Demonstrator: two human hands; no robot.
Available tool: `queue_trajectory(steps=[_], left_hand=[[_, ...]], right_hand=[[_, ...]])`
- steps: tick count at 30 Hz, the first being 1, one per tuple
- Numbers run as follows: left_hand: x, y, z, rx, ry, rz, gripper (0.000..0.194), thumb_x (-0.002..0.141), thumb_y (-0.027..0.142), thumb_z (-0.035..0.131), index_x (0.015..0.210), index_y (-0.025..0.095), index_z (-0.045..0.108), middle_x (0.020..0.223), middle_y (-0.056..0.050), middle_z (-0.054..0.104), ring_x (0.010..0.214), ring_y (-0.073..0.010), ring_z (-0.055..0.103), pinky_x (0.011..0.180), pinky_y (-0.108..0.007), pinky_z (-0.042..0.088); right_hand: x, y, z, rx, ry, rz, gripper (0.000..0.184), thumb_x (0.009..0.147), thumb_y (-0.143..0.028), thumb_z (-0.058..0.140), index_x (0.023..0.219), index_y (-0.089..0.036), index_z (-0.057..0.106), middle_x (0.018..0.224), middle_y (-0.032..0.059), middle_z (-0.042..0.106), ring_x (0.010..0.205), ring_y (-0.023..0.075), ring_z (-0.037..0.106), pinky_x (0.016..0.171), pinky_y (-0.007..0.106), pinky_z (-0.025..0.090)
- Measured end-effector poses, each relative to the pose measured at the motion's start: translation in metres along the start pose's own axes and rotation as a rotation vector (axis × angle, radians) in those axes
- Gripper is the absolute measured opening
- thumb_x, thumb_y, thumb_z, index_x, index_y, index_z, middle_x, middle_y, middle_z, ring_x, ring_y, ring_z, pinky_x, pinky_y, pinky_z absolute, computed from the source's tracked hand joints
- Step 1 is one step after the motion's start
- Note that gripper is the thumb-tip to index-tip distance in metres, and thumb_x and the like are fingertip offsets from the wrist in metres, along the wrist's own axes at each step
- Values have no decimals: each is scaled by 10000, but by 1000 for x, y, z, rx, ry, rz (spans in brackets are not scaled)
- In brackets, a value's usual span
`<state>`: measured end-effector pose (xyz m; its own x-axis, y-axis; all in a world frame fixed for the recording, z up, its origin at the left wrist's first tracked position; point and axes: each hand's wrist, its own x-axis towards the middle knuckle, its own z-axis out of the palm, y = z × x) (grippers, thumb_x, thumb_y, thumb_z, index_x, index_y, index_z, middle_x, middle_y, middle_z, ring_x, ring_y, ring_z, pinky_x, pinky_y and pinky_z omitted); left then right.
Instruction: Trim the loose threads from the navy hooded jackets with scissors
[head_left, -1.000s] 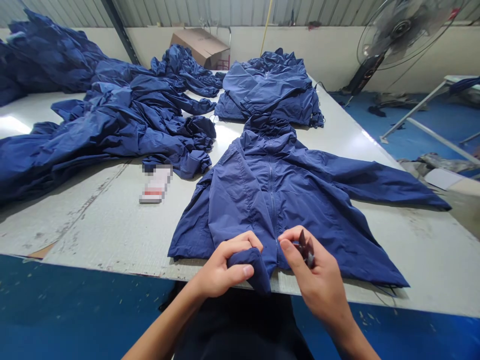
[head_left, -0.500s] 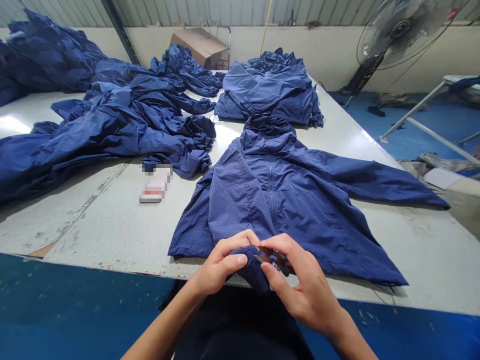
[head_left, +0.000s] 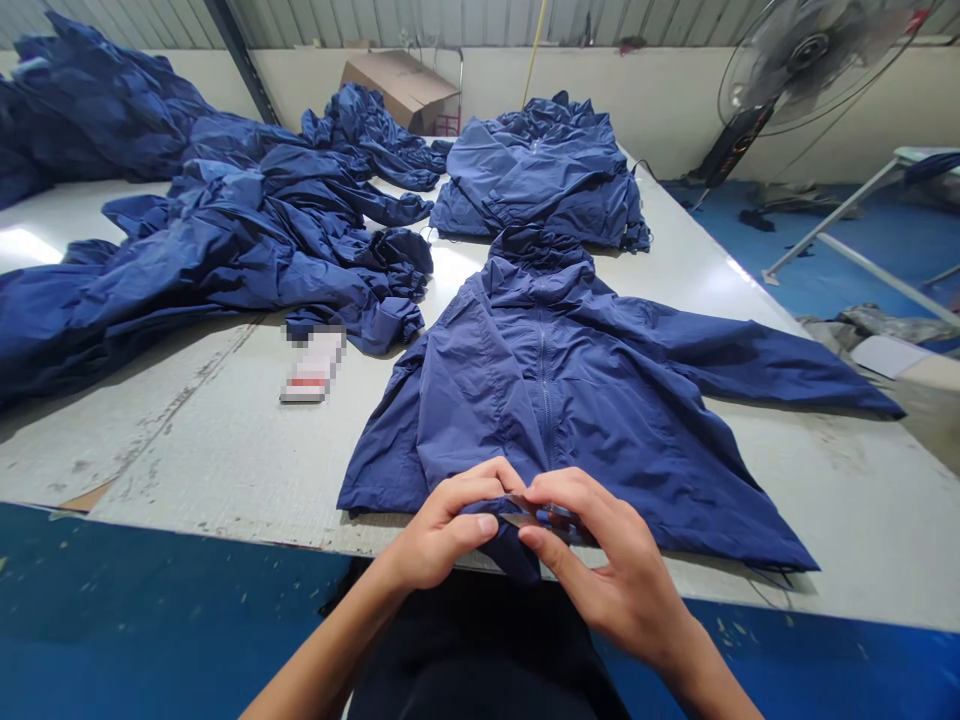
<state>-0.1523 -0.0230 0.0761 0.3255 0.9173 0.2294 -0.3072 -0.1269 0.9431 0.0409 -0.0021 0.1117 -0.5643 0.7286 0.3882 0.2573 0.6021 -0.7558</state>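
Note:
A navy zip jacket (head_left: 495, 390) lies spread at the table's near edge, hood away from me, one sleeve stretched out to the right. My left hand (head_left: 454, 520) pinches a gathered end of the jacket, apparently the other sleeve's cuff, between thumb and fingers. Closed around a pair of thread snips (head_left: 517, 519) is my right hand (head_left: 600, 550), thumb below and fingers above. The two pointed blades stand apart, their tips at the fabric beside my left thumb. My right palm hides most of the snips' body.
Crumpled navy jackets (head_left: 225, 230) heap on the left of the white table (head_left: 202, 440). A stack of jackets (head_left: 540, 180) lies behind the spread one. A pixelated white and red item (head_left: 313, 370) rests mid-left. Beyond stand a cardboard box (head_left: 397, 85) and a fan (head_left: 806, 55).
My right hand has brought the snips slightly left, so the blade tips are closer to the pinched fabric. The left hand keeps its hold, and the spread jacket stays in place.

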Motion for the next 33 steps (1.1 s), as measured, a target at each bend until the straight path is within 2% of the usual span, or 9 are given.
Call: queue_trajectory(steps=[7, 12, 21, 27, 30, 33], left_hand=[[0, -1, -1, 22, -8, 1, 285, 882, 408, 581, 792, 148, 655, 906, -65, 548, 850, -206, 504, 827, -336, 402], [0, -3, -2, 34, -4, -5, 307, 886, 423, 574, 776, 144, 640, 905, -62, 549, 844, -202, 502, 829, -335, 399], [-1, -1, -2, 25, -22, -1, 284, 898, 393, 565, 787, 142, 637, 918, -59, 541, 845, -194, 492, 812, -315, 389], [0, -3, -1, 14, -9, -11, 286, 888, 396, 568, 777, 142, 638, 910, -59, 542, 838, -194, 488, 797, -310, 383], [2, -4, 0, 1, 8, -21, 306, 884, 415, 564, 764, 141, 627, 910, -59, 540, 837, -192, 486, 780, -305, 379], [3, -3, 1, -13, 10, -13, 326, 879, 432, 565, 740, 140, 605, 893, -59, 537, 827, -191, 485, 776, -308, 380]], right_hand=[[1, 2, 0, 14, 7, -48, 227, 899, -139, 647, 1093, -250, 603, 983, 24, 697, 892, 150, 674, 806, 238, 532], [2, 4, 1, 26, -10, -50, 220, 914, -140, 632, 1101, -249, 600, 973, 33, 693, 877, 157, 668, 784, 254, 533], [1, 2, -1, 46, -36, -11, 182, 928, -159, 628, 1084, -247, 597, 962, 4, 689, 856, 118, 656, 780, 206, 507], [1, 2, -2, 18, -28, -61, 200, 915, -120, 632, 1072, -242, 601, 942, 9, 689, 841, 119, 661, 773, 207, 512], [-1, 4, 4, 14, 38, -92, 214, 910, -90, 620, 1055, -247, 602, 928, 4, 688, 835, 115, 662, 779, 203, 514], [-7, 6, 10, 35, 225, 38, 187, 929, -149, 603, 1079, -261, 593, 944, 6, 670, 827, 117, 652, 751, 193, 517]])
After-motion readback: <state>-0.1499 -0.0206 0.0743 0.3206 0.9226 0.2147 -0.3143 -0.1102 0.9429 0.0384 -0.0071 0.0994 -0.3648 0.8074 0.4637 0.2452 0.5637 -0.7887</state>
